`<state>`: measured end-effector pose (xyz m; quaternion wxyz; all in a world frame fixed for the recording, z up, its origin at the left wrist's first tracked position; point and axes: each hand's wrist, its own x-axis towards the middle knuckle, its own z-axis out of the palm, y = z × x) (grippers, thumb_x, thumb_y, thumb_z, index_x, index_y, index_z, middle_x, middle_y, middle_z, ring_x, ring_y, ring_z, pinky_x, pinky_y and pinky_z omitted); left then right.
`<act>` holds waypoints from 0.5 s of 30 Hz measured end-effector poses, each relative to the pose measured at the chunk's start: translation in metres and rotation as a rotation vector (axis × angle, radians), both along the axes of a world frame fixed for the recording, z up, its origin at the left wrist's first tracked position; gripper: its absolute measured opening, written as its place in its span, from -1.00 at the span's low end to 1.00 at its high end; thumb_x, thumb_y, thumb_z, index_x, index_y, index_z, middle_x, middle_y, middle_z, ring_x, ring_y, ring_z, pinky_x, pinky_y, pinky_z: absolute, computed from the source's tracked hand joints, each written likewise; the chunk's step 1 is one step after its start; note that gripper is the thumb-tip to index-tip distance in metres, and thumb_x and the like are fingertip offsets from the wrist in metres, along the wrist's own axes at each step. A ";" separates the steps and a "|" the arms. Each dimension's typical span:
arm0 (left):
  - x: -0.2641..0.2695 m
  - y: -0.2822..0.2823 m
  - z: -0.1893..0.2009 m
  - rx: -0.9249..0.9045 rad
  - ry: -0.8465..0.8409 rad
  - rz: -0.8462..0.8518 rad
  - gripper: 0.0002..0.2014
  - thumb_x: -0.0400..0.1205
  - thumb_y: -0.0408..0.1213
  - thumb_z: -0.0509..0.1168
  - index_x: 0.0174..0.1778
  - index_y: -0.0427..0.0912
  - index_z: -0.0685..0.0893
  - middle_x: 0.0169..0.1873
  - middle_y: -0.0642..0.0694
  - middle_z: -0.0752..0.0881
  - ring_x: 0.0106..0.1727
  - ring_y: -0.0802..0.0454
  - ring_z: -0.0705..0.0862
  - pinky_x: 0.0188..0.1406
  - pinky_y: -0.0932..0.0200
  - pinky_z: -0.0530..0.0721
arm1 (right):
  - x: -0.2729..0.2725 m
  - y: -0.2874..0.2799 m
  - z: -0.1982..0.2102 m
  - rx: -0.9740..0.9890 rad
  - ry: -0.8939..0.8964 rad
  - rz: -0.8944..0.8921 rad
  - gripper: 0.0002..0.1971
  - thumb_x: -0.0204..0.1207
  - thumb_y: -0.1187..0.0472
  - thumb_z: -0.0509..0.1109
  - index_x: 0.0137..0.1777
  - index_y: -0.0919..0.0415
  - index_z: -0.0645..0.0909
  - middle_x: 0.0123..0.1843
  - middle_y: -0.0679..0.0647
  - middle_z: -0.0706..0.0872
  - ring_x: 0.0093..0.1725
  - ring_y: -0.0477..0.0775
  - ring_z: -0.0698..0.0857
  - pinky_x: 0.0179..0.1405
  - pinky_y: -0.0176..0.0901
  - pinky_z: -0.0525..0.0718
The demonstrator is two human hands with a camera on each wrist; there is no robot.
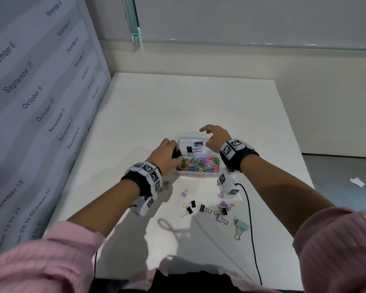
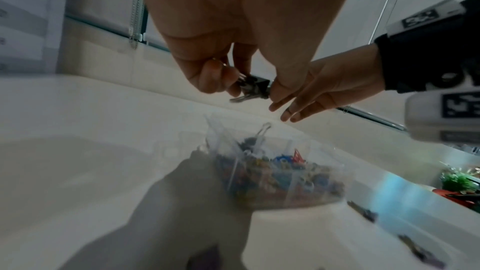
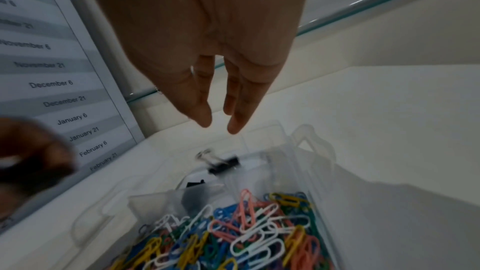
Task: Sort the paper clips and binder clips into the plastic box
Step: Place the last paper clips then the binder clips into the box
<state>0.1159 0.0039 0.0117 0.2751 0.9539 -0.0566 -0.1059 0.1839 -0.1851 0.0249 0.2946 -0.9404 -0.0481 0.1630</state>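
A clear plastic box (image 1: 199, 175) sits mid-table. Its near compartment is full of coloured paper clips (image 1: 200, 164) (image 3: 249, 233); the far compartment holds two black binder clips (image 1: 190, 149) (image 3: 224, 164). My left hand (image 1: 167, 155) (image 2: 244, 87) hovers at the box's left edge and pinches a black binder clip (image 2: 253, 87) (image 1: 176, 154). Above the far compartment my right hand (image 1: 213, 138) (image 3: 218, 126) hangs with fingers straight, holding nothing. Loose black binder clips (image 1: 190, 207), purple ones (image 1: 225, 206) and a larger mint-green one (image 1: 241, 226) lie on the table in front of the box.
The white table (image 1: 178, 102) stands against a calendar panel (image 1: 29, 92) on the left and a wall behind. A black cable (image 1: 249, 218) trails from the right wrist across the table's front right. A paper scrap (image 1: 356, 181) lies on the floor at right.
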 end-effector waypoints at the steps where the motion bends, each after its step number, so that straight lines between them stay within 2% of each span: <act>1: 0.007 -0.004 0.004 0.003 -0.002 -0.012 -0.72 0.59 -0.18 0.28 0.15 -0.22 0.50 0.10 -0.18 0.48 0.01 -0.13 0.60 0.05 0.08 0.56 | -0.002 -0.001 0.001 0.007 -0.015 -0.002 -0.51 0.40 0.47 0.24 0.31 0.06 0.52 0.34 0.16 0.56 0.13 0.16 0.61 -0.03 -0.17 0.52; 4: 0.027 -0.017 0.011 0.031 0.003 -0.043 -0.72 0.60 -0.20 0.26 0.17 -0.23 0.48 0.12 -0.20 0.46 -0.01 -0.18 0.61 0.04 0.02 0.59 | -0.017 -0.009 0.001 0.031 -0.027 -0.008 -0.57 0.42 0.46 0.21 0.24 0.11 0.56 0.30 0.17 0.58 0.08 0.15 0.61 -0.02 -0.18 0.51; 7: 0.044 -0.030 0.012 0.044 0.025 -0.072 -0.70 0.62 -0.24 0.25 0.24 -0.23 0.46 0.20 -0.23 0.44 0.04 -0.21 0.60 0.07 0.01 0.59 | -0.038 -0.026 -0.003 0.048 -0.039 -0.001 -0.66 0.43 0.42 0.27 0.16 0.14 0.61 0.23 0.19 0.60 -0.08 0.07 0.56 -0.01 -0.21 0.46; 12: 0.055 -0.037 0.002 -0.033 0.122 -0.042 -0.54 0.66 -0.28 0.22 0.49 -0.18 0.31 0.41 -0.26 0.35 0.21 -0.23 0.59 0.29 -0.02 0.55 | -0.075 -0.060 -0.014 0.058 -0.057 -0.019 -0.74 0.43 0.40 0.33 0.10 0.18 0.63 0.15 0.21 0.61 -0.14 0.11 0.63 -0.03 -0.20 0.52; 15: 0.049 -0.030 -0.003 -0.111 0.171 0.000 -0.49 0.65 -0.43 0.18 0.53 -0.15 0.28 0.44 -0.29 0.33 0.32 -0.23 0.54 0.38 -0.01 0.51 | -0.097 -0.076 -0.019 0.080 -0.059 -0.047 -0.72 0.40 0.43 0.32 0.06 0.16 0.64 0.10 0.15 0.63 -0.18 0.10 0.64 -0.10 -0.21 0.54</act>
